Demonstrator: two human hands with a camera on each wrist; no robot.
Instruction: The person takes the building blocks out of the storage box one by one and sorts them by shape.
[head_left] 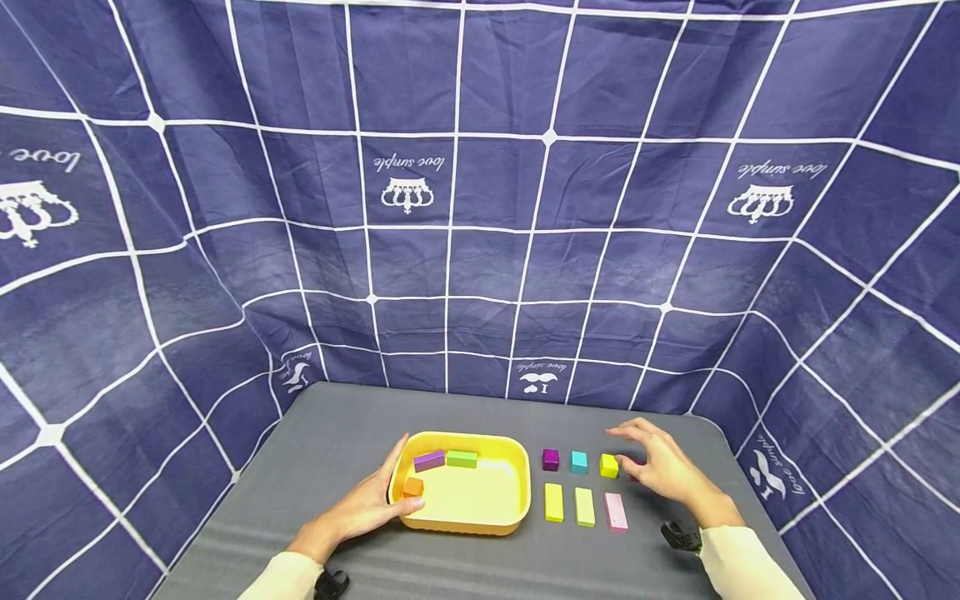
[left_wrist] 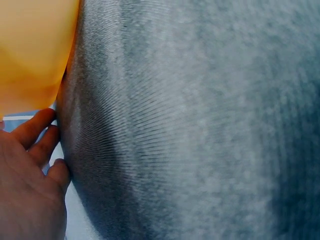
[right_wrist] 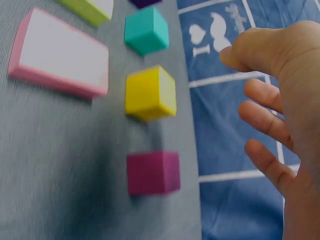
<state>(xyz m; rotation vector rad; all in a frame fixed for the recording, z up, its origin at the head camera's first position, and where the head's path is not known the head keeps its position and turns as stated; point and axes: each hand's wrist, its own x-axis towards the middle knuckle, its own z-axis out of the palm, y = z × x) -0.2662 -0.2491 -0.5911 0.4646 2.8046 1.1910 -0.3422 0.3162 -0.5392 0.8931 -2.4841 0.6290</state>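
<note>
My left hand [head_left: 371,498] grips the left end of a yellow plastic tray [head_left: 468,528], thumb over the rim and fingers along the outer side. Inside lie a purple block [head_left: 430,459], a green block [head_left: 461,459] and an orange block [head_left: 412,487]. To the right, my right hand [head_left: 660,465] hovers with fingers spread and nothing held. It partly covers a magenta cube [right_wrist: 153,173] in the head view, with its thumb close to a yellow cube [right_wrist: 150,94]. A turquoise cube [head_left: 578,462] and a dark purple cube [head_left: 551,460] continue that row.
In front of the cubes lie a yellow block [head_left: 553,503], a pale green block [head_left: 584,507] and a pink block [head_left: 616,512]. Grey cloth [head_left: 337,425] covers the table. A blue curtain with white lines [head_left: 495,275] surrounds its back and sides.
</note>
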